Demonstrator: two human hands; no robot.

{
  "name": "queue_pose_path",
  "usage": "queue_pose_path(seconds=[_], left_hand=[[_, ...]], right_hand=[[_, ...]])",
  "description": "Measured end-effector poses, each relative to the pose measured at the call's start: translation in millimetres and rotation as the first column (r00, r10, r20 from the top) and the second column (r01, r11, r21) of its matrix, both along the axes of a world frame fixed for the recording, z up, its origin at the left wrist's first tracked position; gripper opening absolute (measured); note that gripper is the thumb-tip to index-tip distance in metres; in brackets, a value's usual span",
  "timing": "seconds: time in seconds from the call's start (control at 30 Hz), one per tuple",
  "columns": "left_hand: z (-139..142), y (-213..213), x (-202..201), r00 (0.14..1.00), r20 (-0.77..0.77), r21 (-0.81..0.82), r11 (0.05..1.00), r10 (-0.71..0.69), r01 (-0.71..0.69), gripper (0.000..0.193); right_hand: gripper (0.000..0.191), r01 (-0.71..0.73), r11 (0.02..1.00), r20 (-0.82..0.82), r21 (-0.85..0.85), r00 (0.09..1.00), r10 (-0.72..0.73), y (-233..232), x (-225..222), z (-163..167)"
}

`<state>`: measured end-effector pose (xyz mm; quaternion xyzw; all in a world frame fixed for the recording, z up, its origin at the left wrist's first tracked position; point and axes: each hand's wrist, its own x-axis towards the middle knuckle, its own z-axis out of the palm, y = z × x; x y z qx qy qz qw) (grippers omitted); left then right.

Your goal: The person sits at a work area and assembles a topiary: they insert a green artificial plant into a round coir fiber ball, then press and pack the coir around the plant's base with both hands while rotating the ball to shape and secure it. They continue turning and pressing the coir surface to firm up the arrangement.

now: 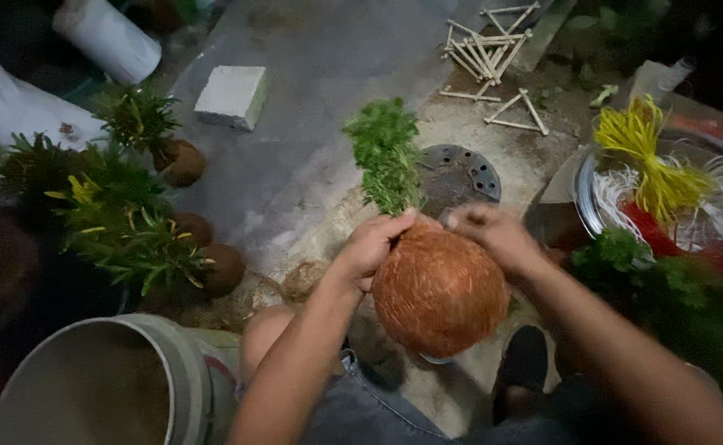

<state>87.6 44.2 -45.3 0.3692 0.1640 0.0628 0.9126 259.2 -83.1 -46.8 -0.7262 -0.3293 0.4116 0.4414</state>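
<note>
Both hands grasp the top of a fibre-wrapped root ball [439, 292] — left hand [371, 245], right hand [493, 234] — its green plant [386, 152] upright above the concrete floor [312, 124].

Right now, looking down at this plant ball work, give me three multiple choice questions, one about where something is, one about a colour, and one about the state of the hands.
1. Where is the white block?
A. On the ground beyond the ball
B. Inside the bucket
C. On the person's knee

2. What colour is the bundle of strands lying on the round tray at right?
A. Blue
B. Yellow
C. Black

3. What are the hands doing?
A. Both hang free
B. Only one touches the ball
C. Both grip the top of the fibre ball

Answers: 1 A, the block sits on grey ground far from the bucket. 2 B, the strands are bright yellow. 3 C, the left hand and right hand close on the ball's top beside the green plant.
</note>
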Motion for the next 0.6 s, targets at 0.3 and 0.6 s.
queue_pose_path(seconds=[0.3,0.6], left_hand=[[6.9,48.1,-14.5,0.967,-0.089,-0.032,0.969,0.239,-0.243,0.042],[-6.0,7.5,-2.9,0.993,-0.088,-0.010,0.997,0.075,-0.076,0.035]], right_hand=[[0.008,-0.357,0.925,0.403,0.131,0.872,0.279,-92.6,-87.3,-3.5],[0.009,-0.214,0.915,0.449,0.343,0.893,0.041,-40.6,-5.6,60.9]])
